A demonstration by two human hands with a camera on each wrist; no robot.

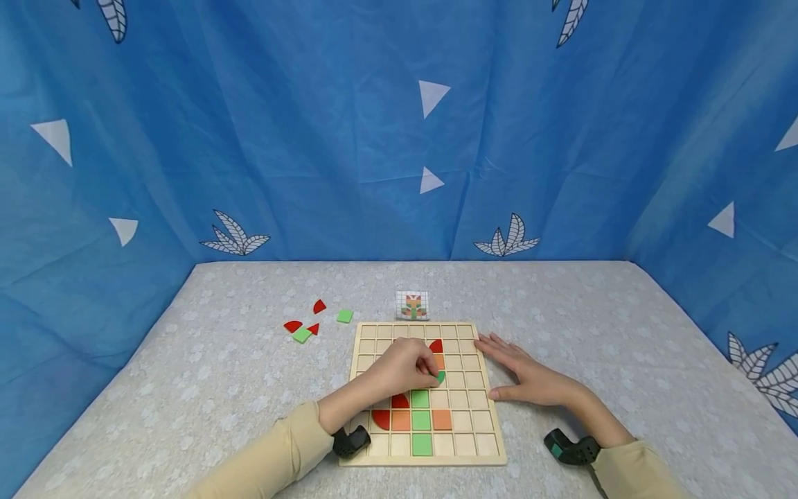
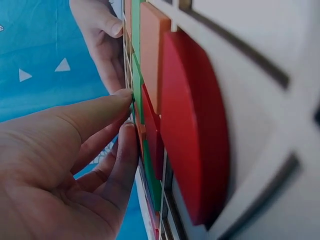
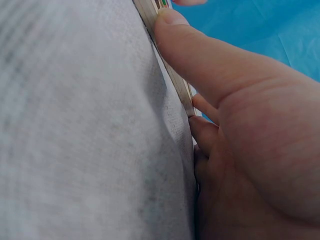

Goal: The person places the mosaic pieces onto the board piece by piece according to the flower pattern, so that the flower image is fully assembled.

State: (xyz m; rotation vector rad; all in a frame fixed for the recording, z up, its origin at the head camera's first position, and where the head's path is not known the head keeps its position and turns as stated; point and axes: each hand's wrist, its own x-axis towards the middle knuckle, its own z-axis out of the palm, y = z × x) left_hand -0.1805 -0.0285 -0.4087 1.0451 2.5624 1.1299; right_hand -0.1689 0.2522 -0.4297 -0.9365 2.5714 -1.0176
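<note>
A wooden grid board [image 1: 476, 443] lies on the table with red, orange and green tiles in its cells. My left hand [image 1: 399, 366] reaches over the middle of it and pinches a green curved-edge tile [image 1: 441, 377] between thumb and fingertips, low at the grid. In the left wrist view, the thumb and fingers [image 2: 129, 142] are right at the board's surface, near a thick red tile [image 2: 192, 130]. Fingers spread, my right hand [image 1: 530, 374] rests along the board's right side; its thumb touches the edge [image 3: 172, 75] in the right wrist view.
Left of the board lie loose red pieces [image 1: 319, 305] and green squares [image 1: 345, 316]. Behind the board is a small card [image 1: 412, 305] printed with a coloured grid pattern. Blue curtains [image 1: 343, 138] enclose the patterned tablecloth [image 1: 206, 360] at the back and sides.
</note>
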